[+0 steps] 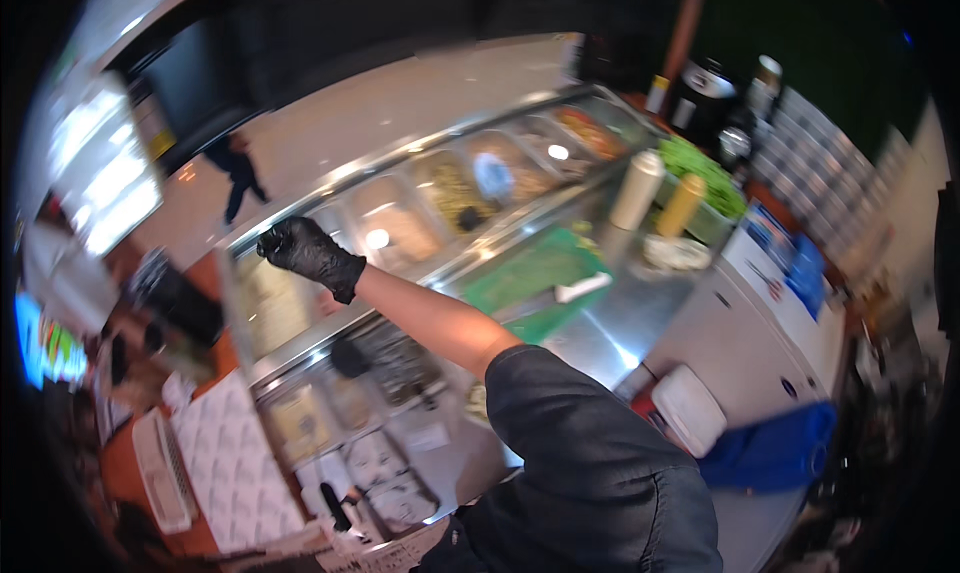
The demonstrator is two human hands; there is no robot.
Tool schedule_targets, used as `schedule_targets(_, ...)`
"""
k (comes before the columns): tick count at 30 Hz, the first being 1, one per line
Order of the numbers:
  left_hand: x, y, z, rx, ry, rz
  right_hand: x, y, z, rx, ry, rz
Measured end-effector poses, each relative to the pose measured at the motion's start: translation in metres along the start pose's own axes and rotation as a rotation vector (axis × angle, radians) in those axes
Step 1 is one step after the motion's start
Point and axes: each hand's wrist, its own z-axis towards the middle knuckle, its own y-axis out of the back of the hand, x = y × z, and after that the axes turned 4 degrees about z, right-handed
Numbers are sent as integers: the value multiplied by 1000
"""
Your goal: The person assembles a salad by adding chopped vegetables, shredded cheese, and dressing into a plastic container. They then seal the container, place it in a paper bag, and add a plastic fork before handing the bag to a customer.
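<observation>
My right hand (312, 258), in a black glove, is held over the left end of a long topping counter. Its fingers are curled closed, and whatever they may hold is hidden. Just below it lies a bin of pale, shredded-looking food (270, 308). Beside the hand, further right, sits a bin of pinkish-beige food (395, 223). A bin of green pieces (455, 191) comes after that. My bare forearm and dark sleeve (590, 433) cross the counter from the lower right. My left hand is not in view.
A knife with a white handle (582, 287) rests on a green cutting board (530, 278). To the right stand a white squeeze bottle (637, 188), a yellow one (681, 205) and a tub of leafy greens (695, 173). Patterned paper sheets (235, 463) lie lower left. A person (238, 173) is beyond the counter.
</observation>
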Motion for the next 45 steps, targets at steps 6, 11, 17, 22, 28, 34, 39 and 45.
schedule_targets(6,-137,-107,-47,158,1,-250,120,385,-153,-639,30,72)
schedule_targets(11,-287,-197,-103,327,137,-407,222,652,-329,-1073,264,-284)
schedule_targets(17,-430,-267,-148,517,273,-556,340,836,-557,-1749,654,-109)
schedule_targets(22,-498,-299,-161,610,319,-669,397,854,-698,-2087,323,-1541)
schedule_targets(28,-537,-333,-160,655,451,-870,359,832,-753,-1647,-562,-1700)
schedule_targets(34,-578,-343,-137,796,647,-1336,246,822,-768,-657,-1351,-1986)
schedule_targets(39,-608,-345,-169,746,633,-1372,227,825,-767,-510,-1400,-2130)
schedule_targets(45,-640,-334,-210,1402,650,-1344,252,794,-721,-746,-900,-1926)
